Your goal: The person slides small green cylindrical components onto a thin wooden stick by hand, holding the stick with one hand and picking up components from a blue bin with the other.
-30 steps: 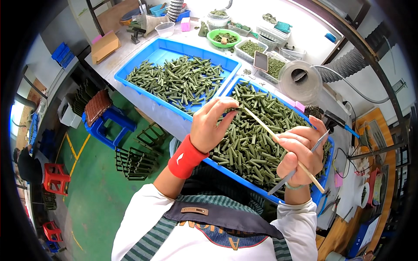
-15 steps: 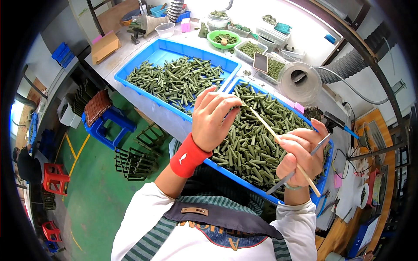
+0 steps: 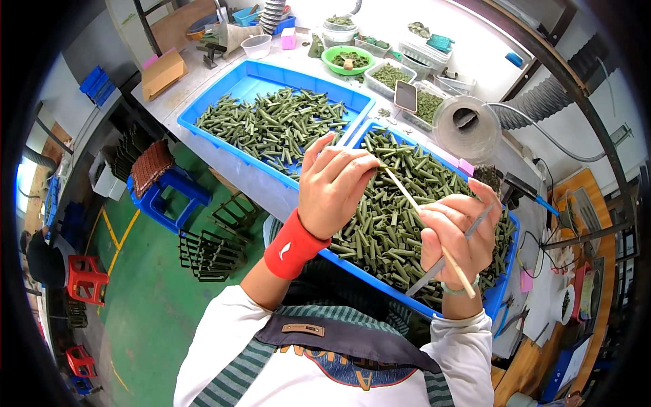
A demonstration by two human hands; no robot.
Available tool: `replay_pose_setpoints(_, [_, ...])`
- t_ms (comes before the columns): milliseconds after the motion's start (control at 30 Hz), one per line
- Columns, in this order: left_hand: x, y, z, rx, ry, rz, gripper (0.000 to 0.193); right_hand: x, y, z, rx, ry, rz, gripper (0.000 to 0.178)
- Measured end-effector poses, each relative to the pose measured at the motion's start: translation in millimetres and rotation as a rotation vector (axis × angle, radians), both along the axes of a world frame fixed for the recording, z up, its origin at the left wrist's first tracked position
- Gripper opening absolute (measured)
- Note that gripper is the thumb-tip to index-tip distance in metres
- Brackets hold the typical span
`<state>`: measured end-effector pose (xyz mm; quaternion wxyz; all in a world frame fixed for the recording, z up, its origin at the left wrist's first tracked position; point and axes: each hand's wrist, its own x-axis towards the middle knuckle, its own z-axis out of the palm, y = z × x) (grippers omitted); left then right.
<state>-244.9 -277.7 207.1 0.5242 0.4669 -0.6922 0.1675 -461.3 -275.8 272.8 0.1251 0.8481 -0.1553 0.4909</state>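
My left hand (image 3: 333,182), with a red wristband (image 3: 296,245), is closed in a pinch at the far tip of a thin wooden stick (image 3: 404,191). Whatever lies between those fingertips is mostly hidden; a bit of green shows there. My right hand (image 3: 464,234) grips the stick near its lower end and also holds a flat grey metal strip (image 3: 426,279), which crosses the stick inside the fist. Both hands are above a blue tray (image 3: 371,284) heaped with short, rolled green tubes (image 3: 386,245).
A second blue tray (image 3: 224,153) of green tubes adjoins it at the left. Behind stand a green bowl (image 3: 332,62), clear tubs, a phone (image 3: 405,96) and a clear funnel hood (image 3: 466,129) on a hose. Pliers (image 3: 513,321) lie at right; a blue stool (image 3: 166,197) stands left.
My right hand has shifted slightly left, bringing the stick and metal strip with it. The stick stands at a steeper slant. My left hand has barely moved.
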Motion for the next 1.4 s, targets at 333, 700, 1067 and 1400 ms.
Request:
replay_pose_setpoints(333, [-2,0,-4,0.036,0.019,-0.049,0.024,4,-10,-5,-0.049,0.010,0.007,0.025])
replay_pose_setpoints(700, [1,0,-5,0.060,0.036,-0.048,0.023,-2,-3,-1,0.033,-0.063,0.045,0.014])
replay_pose_setpoints(1067, [1,1,-5,0.051,0.009,-0.049,0.024,2,-9,-5,0.019,-0.048,0.064,0.014])
replay_pose_setpoints(1400, [2,2,-5,0.062,0.009,-0.066,0.023,2,-5,-4,0.032,-0.049,0.058,0.013])
